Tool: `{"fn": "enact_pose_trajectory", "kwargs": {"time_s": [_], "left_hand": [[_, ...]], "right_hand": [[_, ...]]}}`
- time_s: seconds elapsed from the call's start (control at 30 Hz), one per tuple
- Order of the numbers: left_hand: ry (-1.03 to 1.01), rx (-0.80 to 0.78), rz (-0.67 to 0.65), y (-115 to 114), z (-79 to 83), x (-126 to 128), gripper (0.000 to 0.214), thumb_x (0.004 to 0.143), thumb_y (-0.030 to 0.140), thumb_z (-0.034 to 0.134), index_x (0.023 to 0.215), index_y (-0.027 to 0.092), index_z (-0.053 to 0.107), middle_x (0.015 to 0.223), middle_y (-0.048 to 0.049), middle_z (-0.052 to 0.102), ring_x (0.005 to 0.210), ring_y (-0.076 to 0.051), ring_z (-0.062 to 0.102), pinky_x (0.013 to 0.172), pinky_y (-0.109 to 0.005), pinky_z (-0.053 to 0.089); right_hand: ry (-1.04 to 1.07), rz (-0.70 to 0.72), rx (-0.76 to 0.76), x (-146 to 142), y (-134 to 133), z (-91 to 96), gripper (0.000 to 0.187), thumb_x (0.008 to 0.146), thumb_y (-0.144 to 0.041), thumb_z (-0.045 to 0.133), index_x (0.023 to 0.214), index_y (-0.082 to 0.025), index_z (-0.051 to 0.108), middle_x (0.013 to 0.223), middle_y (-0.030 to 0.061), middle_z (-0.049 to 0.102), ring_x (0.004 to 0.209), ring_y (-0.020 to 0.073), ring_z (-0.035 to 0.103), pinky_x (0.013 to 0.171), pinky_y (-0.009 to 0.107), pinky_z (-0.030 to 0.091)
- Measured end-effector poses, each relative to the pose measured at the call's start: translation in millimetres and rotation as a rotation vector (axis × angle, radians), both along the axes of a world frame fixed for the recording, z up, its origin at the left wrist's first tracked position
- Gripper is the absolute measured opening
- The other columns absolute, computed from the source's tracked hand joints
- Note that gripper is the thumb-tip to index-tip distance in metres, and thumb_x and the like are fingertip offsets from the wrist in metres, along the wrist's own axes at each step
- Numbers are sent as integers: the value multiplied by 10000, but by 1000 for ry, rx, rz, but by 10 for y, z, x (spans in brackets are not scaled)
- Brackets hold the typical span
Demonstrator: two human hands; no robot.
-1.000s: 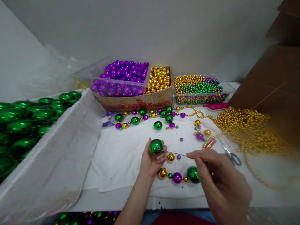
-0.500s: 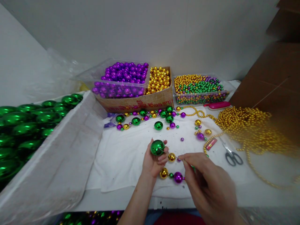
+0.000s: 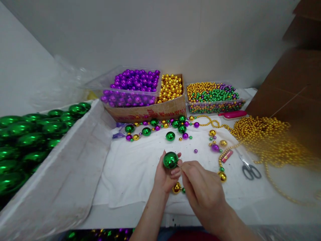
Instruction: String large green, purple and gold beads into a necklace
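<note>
My left hand (image 3: 164, 175) is closed around a large shiny green bead (image 3: 171, 160), holding it above the white cloth. Close beside the bead, my right hand (image 3: 204, 190) pinches a thin cord or needle whose tip meets the bead's right side; which of the two it is, I cannot tell. Under my hands lies a strand with a gold bead (image 3: 176, 187) and a small green bead, the rest covered by my right hand. Another gold bead (image 3: 222, 176) ends a gold bead chain to the right. A loose green bead (image 3: 170, 136) rests farther back on the cloth.
At left, a white box (image 3: 75, 177) holds many green balls. Behind stand a cardboard box (image 3: 147, 113) with purple and gold beads and a clear tub (image 3: 215, 106) of small mixed beads. Scissors (image 3: 248, 169) and piled gold bead chain (image 3: 263, 134) lie at right.
My right hand has moved left, up to the green bead; before, it was farther off with a thin line stretched between. The left hand keeps hold of the bead.
</note>
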State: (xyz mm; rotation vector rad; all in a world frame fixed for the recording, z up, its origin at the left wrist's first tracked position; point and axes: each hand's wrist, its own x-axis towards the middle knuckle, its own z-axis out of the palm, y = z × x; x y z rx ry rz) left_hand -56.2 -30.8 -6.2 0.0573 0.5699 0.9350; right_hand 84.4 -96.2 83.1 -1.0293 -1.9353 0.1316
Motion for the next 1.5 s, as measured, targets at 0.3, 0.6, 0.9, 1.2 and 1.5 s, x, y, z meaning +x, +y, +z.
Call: {"fn": "enact_pose_trajectory", "kwargs": {"time_s": [0.3,0.6,0.9,1.2,1.5], "left_hand": [[10,0,-2,-32,32,1,530,851,536,506,1073,69,621,701,-96,660,562,-178,609,441,-257,448],[-21,10,-25,-82,135,55,635,826,595,509,1151,57,596,684,-81,645,542,-164,581,444,-241,420],[291,238,28,259,312,165,322,885,342,516,1139,185,637,941,-91,676,680,-147,605,502,-205,430],[684,740,81,500,672,408,172,834,227,620,959,206,736,1206,-71,632,1252,-229,425,938,-272,361],[613,877,-19,516,721,659,199,875,269,570,997,232,723,1250,-50,611,1260,-233,427,1021,-334,306]], "right_hand": [[-19,-41,21,-9,-25,-138,187,923,-91,408,1045,-133,543,887,106,650,788,168,635,633,266,488],[-25,-28,30,-94,1,-273,233,927,-105,397,1098,-122,554,877,100,642,734,151,618,613,252,473],[329,-143,-372,176,501,-605,239,914,-286,466,824,-161,649,730,27,632,622,124,571,555,227,443],[404,-162,-528,605,646,-492,352,850,-401,560,1153,-248,655,1135,65,651,1046,219,580,919,391,433],[780,-65,-789,667,682,-607,324,778,-459,623,769,-137,662,675,46,650,493,103,518,398,194,327]]}}
